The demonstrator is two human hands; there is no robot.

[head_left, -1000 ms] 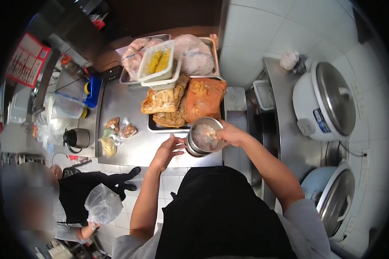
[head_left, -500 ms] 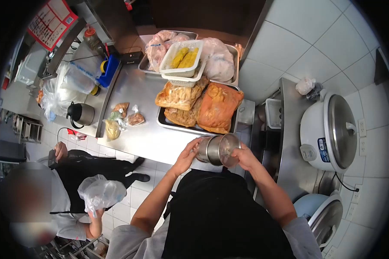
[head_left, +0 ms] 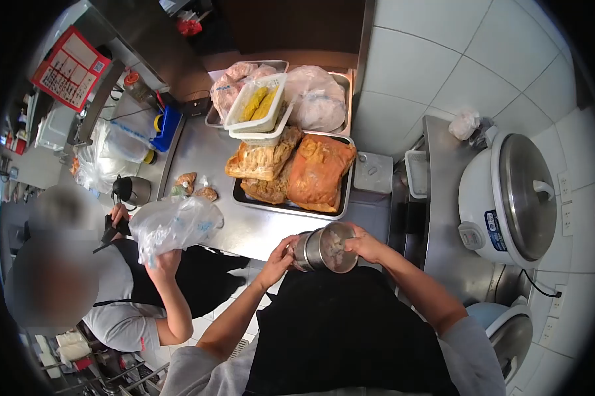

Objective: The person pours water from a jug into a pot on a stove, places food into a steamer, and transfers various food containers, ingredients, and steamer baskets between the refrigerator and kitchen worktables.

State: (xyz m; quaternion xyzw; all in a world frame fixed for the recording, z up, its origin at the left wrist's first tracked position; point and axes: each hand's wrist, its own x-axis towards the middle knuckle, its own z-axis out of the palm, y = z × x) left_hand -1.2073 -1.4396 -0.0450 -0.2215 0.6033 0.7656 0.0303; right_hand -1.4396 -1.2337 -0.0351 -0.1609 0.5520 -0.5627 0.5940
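Note:
I hold two round stainless steel cups in front of my apron, at the table's near edge. They lie tilted side by side, touching; whether one sits inside the other I cannot tell. Pale bits show in the open mouth of the right one. My left hand is wrapped around the outer wall on the left. On the right, my right hand grips the rim, its fingertips partly inside the mouth. Just beyond is a dark tray with large orange marinated slabs, seemingly bagged.
White baskets with yellow pieces and bagged pale meat stand behind the tray. Small spice bags lie on the steel table. A co-worker at left lifts a clear plastic bag. A large rice cooker stands at right.
My hands and the steel cups have shifted slightly left and down in view, showing more of the pale contents. The co-worker has come closer to the table and raised the plastic bag over it.

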